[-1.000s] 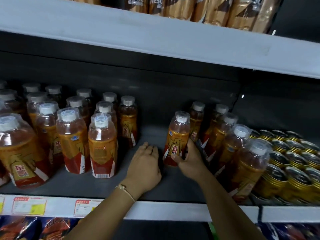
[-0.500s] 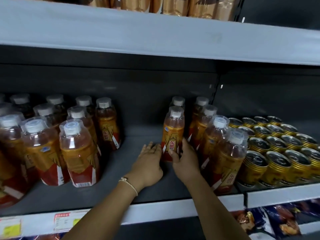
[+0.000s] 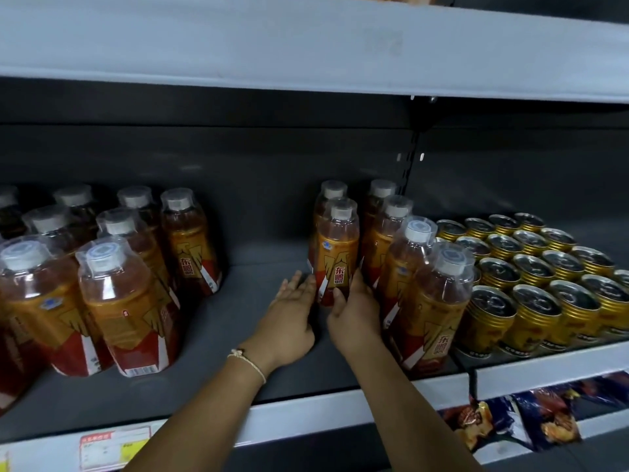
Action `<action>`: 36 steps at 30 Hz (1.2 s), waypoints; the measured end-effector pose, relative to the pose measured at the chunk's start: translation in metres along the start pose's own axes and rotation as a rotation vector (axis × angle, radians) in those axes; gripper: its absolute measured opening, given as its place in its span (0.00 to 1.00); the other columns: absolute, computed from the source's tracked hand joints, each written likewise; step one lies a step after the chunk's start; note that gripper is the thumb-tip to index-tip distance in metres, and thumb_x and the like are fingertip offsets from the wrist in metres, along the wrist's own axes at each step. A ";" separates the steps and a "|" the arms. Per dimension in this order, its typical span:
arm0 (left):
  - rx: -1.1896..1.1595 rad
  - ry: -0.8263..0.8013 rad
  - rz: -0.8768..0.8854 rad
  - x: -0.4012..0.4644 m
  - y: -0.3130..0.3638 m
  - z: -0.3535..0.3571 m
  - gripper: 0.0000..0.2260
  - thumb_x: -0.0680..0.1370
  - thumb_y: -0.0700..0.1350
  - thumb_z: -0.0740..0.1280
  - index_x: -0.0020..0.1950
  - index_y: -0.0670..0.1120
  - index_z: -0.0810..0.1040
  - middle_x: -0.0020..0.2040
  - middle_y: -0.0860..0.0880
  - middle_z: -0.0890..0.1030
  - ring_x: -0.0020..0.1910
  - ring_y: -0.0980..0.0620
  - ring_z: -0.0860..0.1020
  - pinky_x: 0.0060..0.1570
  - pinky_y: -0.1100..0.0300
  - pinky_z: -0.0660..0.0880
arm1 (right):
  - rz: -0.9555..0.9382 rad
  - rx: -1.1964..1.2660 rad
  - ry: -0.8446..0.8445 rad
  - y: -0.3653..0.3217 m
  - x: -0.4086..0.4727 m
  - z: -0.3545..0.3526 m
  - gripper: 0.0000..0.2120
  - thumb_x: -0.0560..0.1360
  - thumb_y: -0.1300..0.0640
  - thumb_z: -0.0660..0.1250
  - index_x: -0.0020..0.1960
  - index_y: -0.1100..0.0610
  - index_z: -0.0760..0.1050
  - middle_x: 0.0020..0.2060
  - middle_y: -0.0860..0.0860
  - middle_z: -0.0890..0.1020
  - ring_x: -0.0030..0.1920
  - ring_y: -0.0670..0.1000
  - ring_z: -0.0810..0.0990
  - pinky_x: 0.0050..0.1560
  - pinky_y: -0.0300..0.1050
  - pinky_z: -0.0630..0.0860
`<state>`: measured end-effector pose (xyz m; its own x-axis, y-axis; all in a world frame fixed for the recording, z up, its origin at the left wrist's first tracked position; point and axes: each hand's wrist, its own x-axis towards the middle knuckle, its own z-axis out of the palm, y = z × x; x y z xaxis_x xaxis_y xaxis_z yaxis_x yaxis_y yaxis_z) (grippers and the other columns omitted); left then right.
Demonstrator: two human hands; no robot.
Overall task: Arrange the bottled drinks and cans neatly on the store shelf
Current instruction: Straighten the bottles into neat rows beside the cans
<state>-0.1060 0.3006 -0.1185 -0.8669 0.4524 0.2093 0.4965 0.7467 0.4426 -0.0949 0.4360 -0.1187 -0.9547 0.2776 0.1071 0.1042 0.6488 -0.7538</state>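
An orange-labelled drink bottle (image 3: 337,250) with a clear cap cover stands upright on the dark shelf (image 3: 245,321), in front of another bottle (image 3: 332,192). My right hand (image 3: 355,315) grips its lower part from the right. My left hand (image 3: 289,315) lies flat on the shelf with straight fingers touching the bottle's base on the left. More bottles (image 3: 425,284) stand in a row to the right. A second group of bottles (image 3: 119,294) stands at the left.
Gold cans (image 3: 537,274) fill the shelf section at the right. A white shelf board (image 3: 306,42) hangs overhead. Price tags (image 3: 114,447) sit on the front rail. Snack packets (image 3: 510,424) show below at the right. Bare shelf lies between the two bottle groups.
The view shifted right. The gripped bottle moved back and slightly right, closer to the bottle behind it. My left hand slid forward beside its base.
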 end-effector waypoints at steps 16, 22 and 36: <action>-0.001 0.008 0.037 0.001 -0.009 0.007 0.35 0.76 0.37 0.58 0.81 0.45 0.47 0.81 0.47 0.51 0.79 0.51 0.43 0.75 0.61 0.37 | 0.017 0.002 0.053 0.002 0.003 0.005 0.32 0.83 0.54 0.57 0.82 0.54 0.46 0.76 0.57 0.63 0.75 0.58 0.64 0.73 0.51 0.62; -0.006 0.031 0.044 0.002 -0.013 0.010 0.35 0.75 0.37 0.59 0.80 0.44 0.48 0.80 0.47 0.52 0.79 0.49 0.45 0.76 0.60 0.38 | 0.026 -0.012 0.062 0.004 0.005 0.006 0.31 0.83 0.54 0.58 0.82 0.52 0.48 0.76 0.56 0.65 0.75 0.58 0.65 0.75 0.55 0.63; 0.041 0.509 -0.009 -0.050 0.015 -0.035 0.26 0.69 0.29 0.62 0.67 0.34 0.74 0.67 0.38 0.76 0.68 0.40 0.73 0.72 0.51 0.58 | -0.544 -0.069 0.382 -0.011 -0.024 0.004 0.21 0.72 0.68 0.70 0.64 0.65 0.75 0.59 0.63 0.75 0.59 0.62 0.74 0.61 0.57 0.75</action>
<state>-0.0566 0.2714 -0.0920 -0.7777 0.1581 0.6084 0.4811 0.7726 0.4143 -0.0742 0.4195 -0.1156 -0.7116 0.1209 0.6921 -0.3346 0.8079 -0.4852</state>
